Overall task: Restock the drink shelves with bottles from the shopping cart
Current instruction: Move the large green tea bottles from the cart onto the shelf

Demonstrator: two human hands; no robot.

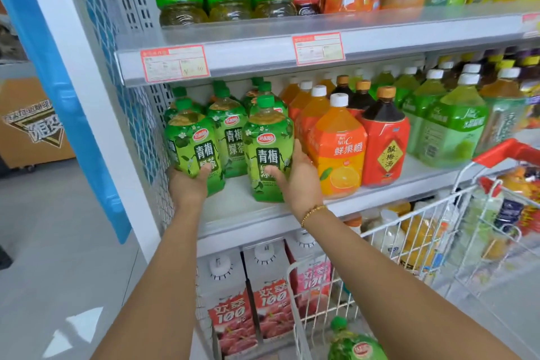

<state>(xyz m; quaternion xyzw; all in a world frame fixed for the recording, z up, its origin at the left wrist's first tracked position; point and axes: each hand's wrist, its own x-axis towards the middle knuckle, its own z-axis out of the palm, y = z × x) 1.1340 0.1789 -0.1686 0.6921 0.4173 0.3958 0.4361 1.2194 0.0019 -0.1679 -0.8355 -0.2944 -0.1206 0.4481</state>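
left hand [187,185] grips left green-tea bottle [191,140] | right hand [296,181] grips right green-tea bottle [267,137] | green caps, green labels, yellowish tea

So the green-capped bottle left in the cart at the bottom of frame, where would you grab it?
Probably by the neck just under its cap, coming down from above. The green-capped bottle stands cap-up, its body looks wide for one hand, and the wire wall of the cart hems in its left side.
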